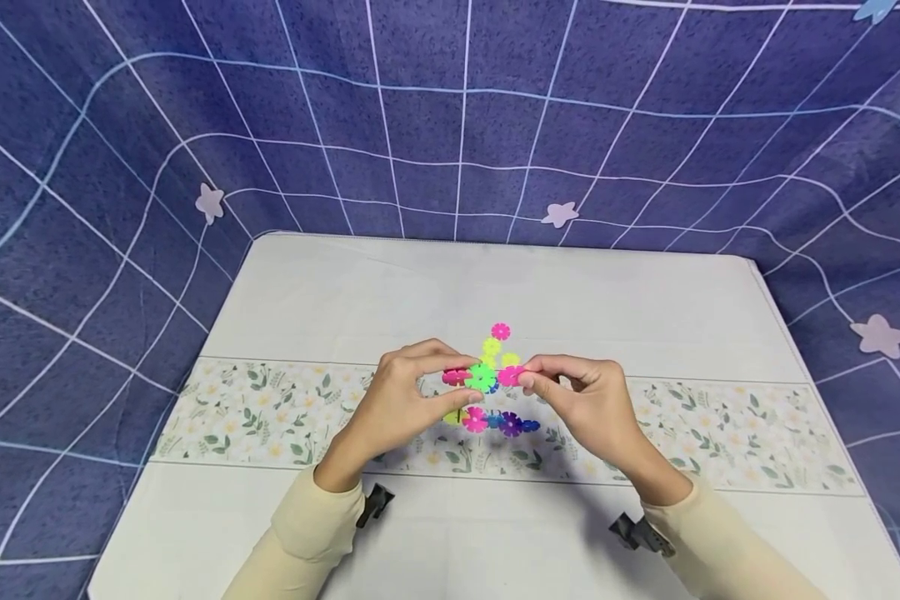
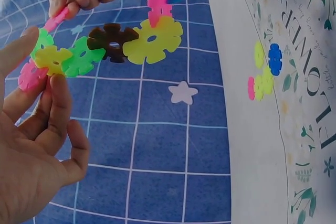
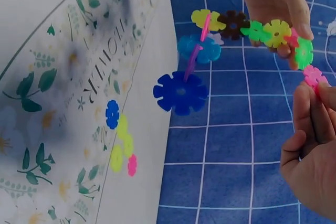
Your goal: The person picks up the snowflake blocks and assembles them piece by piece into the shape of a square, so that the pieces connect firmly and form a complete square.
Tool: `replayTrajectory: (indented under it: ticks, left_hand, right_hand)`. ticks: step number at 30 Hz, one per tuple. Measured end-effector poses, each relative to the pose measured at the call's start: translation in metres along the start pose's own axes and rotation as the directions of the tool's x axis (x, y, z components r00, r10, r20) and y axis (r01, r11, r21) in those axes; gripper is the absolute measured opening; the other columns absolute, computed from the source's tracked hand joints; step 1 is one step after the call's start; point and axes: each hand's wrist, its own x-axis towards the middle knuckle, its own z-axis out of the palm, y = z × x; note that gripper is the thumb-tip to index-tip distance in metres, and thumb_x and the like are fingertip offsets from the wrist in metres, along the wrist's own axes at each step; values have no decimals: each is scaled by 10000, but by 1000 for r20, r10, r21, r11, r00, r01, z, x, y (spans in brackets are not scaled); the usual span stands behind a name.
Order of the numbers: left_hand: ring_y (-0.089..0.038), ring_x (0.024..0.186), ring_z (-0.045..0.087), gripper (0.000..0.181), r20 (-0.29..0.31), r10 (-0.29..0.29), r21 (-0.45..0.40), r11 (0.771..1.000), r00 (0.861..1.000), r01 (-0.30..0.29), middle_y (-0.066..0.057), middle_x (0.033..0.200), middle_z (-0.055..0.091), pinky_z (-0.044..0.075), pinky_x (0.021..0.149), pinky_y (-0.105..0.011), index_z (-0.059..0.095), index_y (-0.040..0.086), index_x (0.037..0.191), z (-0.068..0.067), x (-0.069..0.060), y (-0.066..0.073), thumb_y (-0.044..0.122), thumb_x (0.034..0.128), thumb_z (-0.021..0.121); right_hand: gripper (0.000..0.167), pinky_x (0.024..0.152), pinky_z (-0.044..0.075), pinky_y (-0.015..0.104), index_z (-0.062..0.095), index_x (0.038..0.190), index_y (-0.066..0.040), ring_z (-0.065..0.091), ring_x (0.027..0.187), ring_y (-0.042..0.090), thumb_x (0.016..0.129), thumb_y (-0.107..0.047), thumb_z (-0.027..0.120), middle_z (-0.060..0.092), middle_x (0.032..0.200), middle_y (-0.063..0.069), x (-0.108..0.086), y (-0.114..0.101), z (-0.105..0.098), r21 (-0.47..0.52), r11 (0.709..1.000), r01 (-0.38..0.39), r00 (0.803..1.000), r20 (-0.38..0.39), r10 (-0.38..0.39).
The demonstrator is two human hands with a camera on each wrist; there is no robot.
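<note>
The right hand (image 1: 592, 404) pinches a pink flower-shaped disc (image 1: 510, 378) between thumb and fingertips, its grip narrow. The left hand (image 1: 397, 402) also pinches narrowly, thumb and fingers closed about one end of a chain of interlocking discs (image 2: 102, 38), at its green end disc (image 1: 477, 379). The pink disc meets the rim of that green one — whether it is slotted in, I cannot tell.

From the green end the chain runs through pink, yellow, green, a brown disc (image 3: 228, 20), yellow, pink, light blue and purple to a dark blue disc (image 3: 169, 98). It is held in the air above the table (image 1: 450, 542), about midway between the left and right edges.

Beyond the hands, toward the table's far edge, a small group of discs (image 3: 128, 144) — three yellow, one blue, one pink — lies around the far border of a floral band (image 1: 225, 417). A blue gridded curtain (image 1: 420, 125) with pale stars stands behind the far edge.
</note>
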Motion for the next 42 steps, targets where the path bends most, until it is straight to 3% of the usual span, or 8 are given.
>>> replayTrajectory:
  ticks: [17, 23, 31, 37, 42]
  left_hand:
    - [-119, 912, 708, 352, 22, 30, 15, 999, 999, -31, 14, 1014, 764, 566, 822, -308, 801, 111, 1144, 0, 1, 2, 210, 818, 890]
    - [-114, 875, 702, 350, 20, 55, 24, 998, 998, -56, 17, 986, 771, 555, 791, -285, 813, 109, 1110, -1, 2, 3, 213, 789, 905]
    - [-138, 894, 728, 343, 26, 9, 37, 999, 1000, -10, 8, 986, 792, 574, 810, -328, 823, 109, 1078, 3, 0, 3, 244, 775, 910]
    - [-136, 899, 743, 351, 37, 24, 33, 999, 999, -25, 5, 957, 796, 591, 840, -339, 826, 104, 1062, 2, 0, 2, 241, 753, 921]
    - [-145, 880, 744, 365, 28, 78, 28, 996, 997, -79, -15, 943, 800, 589, 828, -320, 823, 88, 1065, 0, 0, 1, 223, 741, 926]
  right_hand:
    - [118, 719, 561, 204, 805, 941, -66, 689, 765, 101, 873, 29, 785, 791, 864, 81, -4, 0, 7, 25, 993, 112, 994, 1, -112]
    - [139, 714, 553, 183, 799, 923, -39, 692, 774, 67, 849, 78, 786, 783, 848, 115, -5, 3, 11, 25, 982, 185, 983, -26, -184]
    - [150, 660, 509, 168, 798, 915, -73, 639, 709, 50, 846, 60, 794, 771, 809, 115, -8, 7, 14, -28, 971, 239, 970, -39, -240]
    - [204, 646, 499, 158, 799, 909, -80, 634, 695, 45, 816, 102, 800, 772, 802, 70, -7, 10, 15, -47, 954, 296, 954, -41, -298]
    - [227, 688, 527, 158, 798, 919, -42, 666, 722, 76, 792, 147, 796, 771, 815, 95, -6, 11, 16, -25, 925, 379, 924, -41, -380]
